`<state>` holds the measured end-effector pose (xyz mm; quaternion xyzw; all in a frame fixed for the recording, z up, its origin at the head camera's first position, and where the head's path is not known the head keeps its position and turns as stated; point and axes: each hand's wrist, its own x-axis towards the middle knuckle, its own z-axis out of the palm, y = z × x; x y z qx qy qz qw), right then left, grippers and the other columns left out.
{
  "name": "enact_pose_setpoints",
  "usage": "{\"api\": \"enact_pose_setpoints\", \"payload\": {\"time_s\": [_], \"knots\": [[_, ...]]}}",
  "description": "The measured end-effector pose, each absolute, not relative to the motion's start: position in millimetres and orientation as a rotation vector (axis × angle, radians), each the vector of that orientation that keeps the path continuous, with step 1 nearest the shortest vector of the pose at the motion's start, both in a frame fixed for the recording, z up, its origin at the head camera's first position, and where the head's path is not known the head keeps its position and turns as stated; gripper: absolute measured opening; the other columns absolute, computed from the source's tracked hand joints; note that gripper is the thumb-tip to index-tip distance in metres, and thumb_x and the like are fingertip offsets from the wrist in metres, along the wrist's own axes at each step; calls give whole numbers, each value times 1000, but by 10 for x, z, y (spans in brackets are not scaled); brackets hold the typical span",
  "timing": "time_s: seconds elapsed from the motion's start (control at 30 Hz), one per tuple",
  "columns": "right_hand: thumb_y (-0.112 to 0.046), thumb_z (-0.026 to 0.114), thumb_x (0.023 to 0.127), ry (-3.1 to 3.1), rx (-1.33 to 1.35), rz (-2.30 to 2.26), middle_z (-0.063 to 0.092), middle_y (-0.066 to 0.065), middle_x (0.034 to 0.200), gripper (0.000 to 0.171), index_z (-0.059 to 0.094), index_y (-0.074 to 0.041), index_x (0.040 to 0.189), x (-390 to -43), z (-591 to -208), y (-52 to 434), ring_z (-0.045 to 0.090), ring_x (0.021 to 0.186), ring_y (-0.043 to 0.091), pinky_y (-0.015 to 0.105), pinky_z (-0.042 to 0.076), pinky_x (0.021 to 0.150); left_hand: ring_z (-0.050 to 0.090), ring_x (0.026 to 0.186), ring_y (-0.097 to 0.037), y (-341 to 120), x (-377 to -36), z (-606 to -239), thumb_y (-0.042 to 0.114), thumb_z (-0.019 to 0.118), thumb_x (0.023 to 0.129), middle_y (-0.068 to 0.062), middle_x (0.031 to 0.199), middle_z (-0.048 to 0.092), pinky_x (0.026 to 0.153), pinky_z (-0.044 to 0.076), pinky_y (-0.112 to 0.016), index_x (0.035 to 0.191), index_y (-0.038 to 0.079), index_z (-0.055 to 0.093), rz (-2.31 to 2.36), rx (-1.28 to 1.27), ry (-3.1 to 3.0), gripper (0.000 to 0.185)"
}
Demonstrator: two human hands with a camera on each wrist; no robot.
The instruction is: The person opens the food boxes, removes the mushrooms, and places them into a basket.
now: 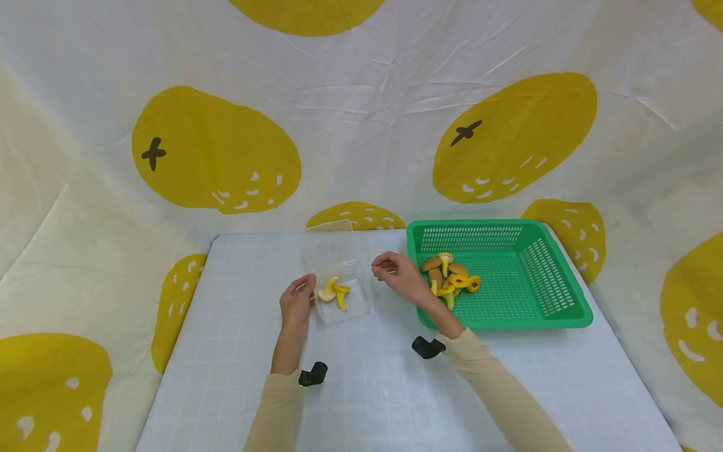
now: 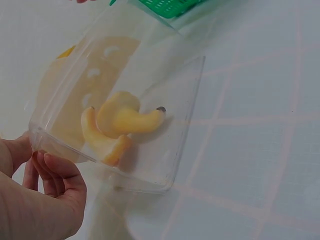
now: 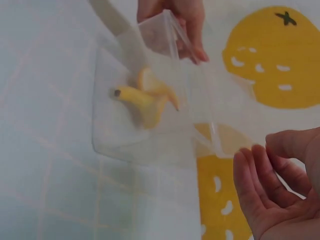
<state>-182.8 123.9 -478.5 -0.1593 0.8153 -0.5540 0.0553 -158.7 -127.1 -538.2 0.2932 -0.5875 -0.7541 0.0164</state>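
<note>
My left hand point(image 1: 297, 301) pinches the left rim of a clear plastic box point(image 1: 357, 309) between thumb and fingers. Two yellow mushrooms lie together inside: one with a rounded, paler cap point(image 1: 326, 294), the other a slimmer mushroom point(image 1: 341, 298) with a dark stem end. In the left wrist view, the box corner point(image 2: 37, 131) sits between the thumb and fingers. My right hand point(image 1: 398, 275) hovers to the right of the box, beside the green basket point(image 1: 565, 317). In the right wrist view, its fingers point(image 3: 242, 175) are loosely curled with nothing between them.
Several brown and yellow mushrooms point(image 1: 459, 280) are heaped at the left end of the basket, partly behind the right forearm. The box's clear lid point(image 1: 327, 251) stands raised at its back. A patterned curtain point(image 1: 361, 157) hangs behind the table point(image 1: 237, 351).
</note>
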Motion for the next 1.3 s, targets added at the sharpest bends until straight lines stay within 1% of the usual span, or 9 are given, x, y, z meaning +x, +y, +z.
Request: {"api": "enact_pose_setpoints", "payload": {"time_s": [0.13, 0.23, 0.4, 0.53, 0.7, 0.9, 1.0, 1.17, 1.3], "knots": [[-10, 66, 102, 2466, -500, -1644, 70, 12, 102, 13, 67, 0, 111, -1840, -4826, 1093, 68, 92, 27, 31, 56, 82, 52, 78, -13, -1271, -1587, -5380, 29, 77, 95, 1, 97, 64, 64, 45, -20, 122, 8, 68, -2354, 909, -1815, 36], [-10, 67, 101, 2460, -535, -1621, 70, 11, 104, 14, 67, 0, 112, -1840, -4847, 983, 68, 96, 25, 34, 57, 87, 53, 76, -12, -1272, -1587, -5381, 28, 77, 95, 0, 96, 65, 63, 45, -19, 121, 8, 68, -2370, 905, -1798, 34], [-4, 66, 100, 2447, -641, -1581, 70, 15, 107, 16, 65, 5, 113, -1848, -4874, 801, 67, 101, 28, 36, 56, 92, 53, 77, -13, -1273, -1589, -5385, 29, 77, 95, 1, 95, 64, 64, 46, -20, 122, 7, 68, -2368, 901, -1800, 35], [-2, 66, 99, 2449, -679, -1537, 69, 15, 108, 17, 65, 7, 114, -1861, -4905, 681, 67, 101, 28, 35, 56, 93, 53, 81, -16, -1268, -1595, -5385, 30, 78, 94, 1, 96, 65, 66, 47, -21, 122, 8, 68, -2360, 918, -1805, 37], [1, 66, 98, 2465, -728, -1467, 68, 18, 108, 18, 65, 8, 114, -1892, -4975, 573, 66, 101, 29, 36, 56, 92, 53, 81, -15, -1270, -1599, -5393, 31, 77, 95, 1, 97, 64, 66, 47, -21, 122, 8, 68, -2360, 915, -1812, 37], [5, 65, 97, 2505, -781, -1333, 66, 19, 110, 17, 64, 8, 114, -1927, -5020, 457, 64, 102, 30, 40, 55, 94, 53, 81, -13, -1282, -1598, -5398, 31, 77, 95, 3, 95, 64, 64, 46, -19, 124, 7, 67, -2372, 884, -1812, 38], [5, 66, 96, 2558, -841, -1189, 65, 18, 109, 17, 65, 7, 113, -1927, -5045, 419, 62, 103, 30, 42, 53, 95, 53, 79, -12, -1281, -1598, -5405, 31, 77, 95, 3, 94, 64, 64, 46, -19, 123, 6, 67, -2382, 868, -1800, 39], [6, 70, 94, 2658, -1004, -946, 64, 17, 103, 17, 67, 5, 111, -1906, -5084, 393, 61, 95, 29, 41, 53, 92, 53, 75, -9, -1274, -1592, -5406, 30, 78, 94, 6, 90, 64, 63, 46, -19, 122, 5, 67, -2389, 853, -1782, 39], [11, 68, 91, 2726, -1033, -877, 61, 16, 98, 18, 66, 5, 108, -1903, -5086, 365, 60, 89, 29, 40, 53, 86, 54, 77, -9, -1282, -1599, -5403, 32, 79, 94, 5, 94, 65, 63, 46, -18, 124, 6, 67, -2380, 878, -1796, 41]]}}
